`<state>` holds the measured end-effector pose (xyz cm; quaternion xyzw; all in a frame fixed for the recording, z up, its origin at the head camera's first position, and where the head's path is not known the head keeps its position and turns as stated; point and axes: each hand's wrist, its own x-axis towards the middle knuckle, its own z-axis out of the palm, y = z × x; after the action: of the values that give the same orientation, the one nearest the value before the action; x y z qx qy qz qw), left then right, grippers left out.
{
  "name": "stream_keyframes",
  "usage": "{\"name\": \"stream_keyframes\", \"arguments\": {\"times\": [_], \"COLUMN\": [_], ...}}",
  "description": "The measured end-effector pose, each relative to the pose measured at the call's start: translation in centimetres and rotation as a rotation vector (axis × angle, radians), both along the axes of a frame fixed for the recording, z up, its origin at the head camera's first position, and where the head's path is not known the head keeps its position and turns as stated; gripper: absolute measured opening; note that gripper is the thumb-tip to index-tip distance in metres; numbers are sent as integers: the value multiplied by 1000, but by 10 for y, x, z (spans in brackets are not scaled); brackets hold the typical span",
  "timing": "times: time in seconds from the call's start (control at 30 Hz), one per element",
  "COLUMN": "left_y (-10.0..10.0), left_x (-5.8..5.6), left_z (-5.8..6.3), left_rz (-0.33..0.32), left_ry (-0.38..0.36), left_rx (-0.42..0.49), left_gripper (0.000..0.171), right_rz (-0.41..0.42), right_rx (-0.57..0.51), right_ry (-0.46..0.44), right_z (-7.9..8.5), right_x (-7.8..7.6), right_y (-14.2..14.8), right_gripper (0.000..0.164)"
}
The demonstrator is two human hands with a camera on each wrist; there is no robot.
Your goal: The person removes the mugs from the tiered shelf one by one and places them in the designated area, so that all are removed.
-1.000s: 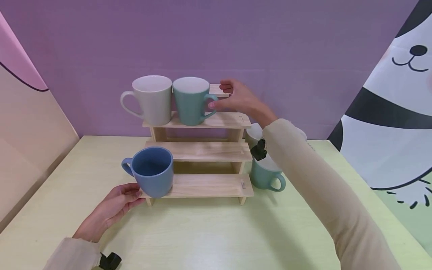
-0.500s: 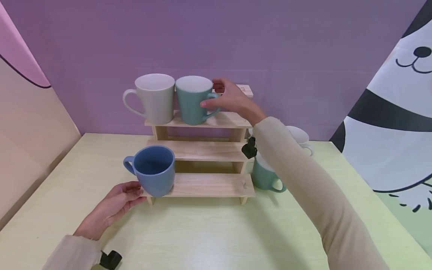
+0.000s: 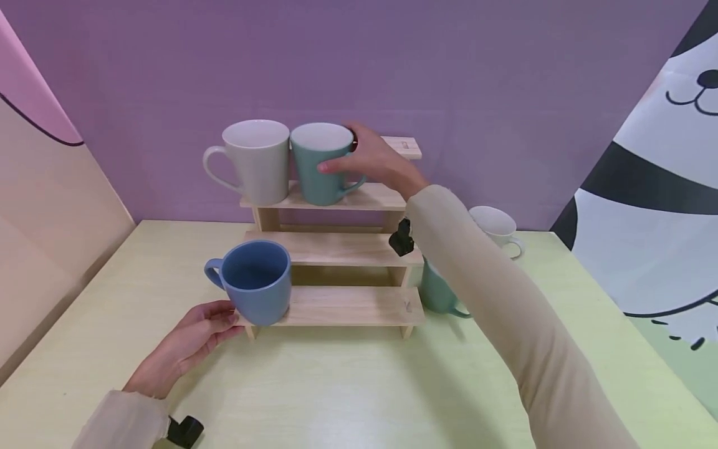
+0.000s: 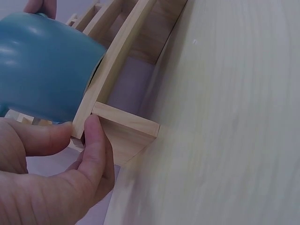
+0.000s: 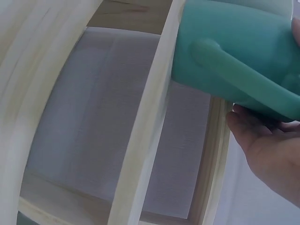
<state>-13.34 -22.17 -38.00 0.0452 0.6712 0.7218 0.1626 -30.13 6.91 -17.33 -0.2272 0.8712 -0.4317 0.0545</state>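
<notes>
A wooden tiered rack (image 3: 353, 305) stands on the table. My left hand (image 3: 187, 346) pinches the left end of its lowest board, thumb above and fingers below, as the left wrist view also shows. Just above that hand a blue mug (image 3: 255, 290) sits upright on this board, handle to the left. On a higher tier a teal mug (image 3: 320, 171) stands upright beside a white mug (image 3: 260, 165). My right hand (image 3: 373, 159) grips the teal mug from its handle side, thumb on the front, other fingers behind. In the right wrist view its handle (image 5: 248, 77) shows below the rim.
To the rack's right, on the table (image 3: 336, 386), another teal mug (image 3: 440, 293) stands partly hidden behind my right sleeve (image 3: 482, 268). A second white mug (image 3: 493, 224) is behind it. A purple backdrop (image 3: 449, 75) rises behind the table.
My right hand has moved left from the teal mug's handle until its thumb and fingers close round the mug's body. The left hand has kept its hold on the board.
</notes>
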Motion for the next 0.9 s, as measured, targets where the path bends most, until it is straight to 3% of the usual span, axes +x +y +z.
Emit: {"name": "stream_keyframes", "arguments": {"times": [0.23,0.9], "left_y": [-4,-2], "left_x": [3,4], "left_z": [-1,0], "left_rz": [5,6], "left_ry": [-3,-20], "left_rx": [-6,-10], "left_gripper": [50,52], "right_rz": [12,-67], "right_rx": [-46,-127], "right_ry": [-24,-42], "right_z": [0,1], "right_x": [0,5], "right_y": [-8,-9], "right_gripper": [86,81]}}
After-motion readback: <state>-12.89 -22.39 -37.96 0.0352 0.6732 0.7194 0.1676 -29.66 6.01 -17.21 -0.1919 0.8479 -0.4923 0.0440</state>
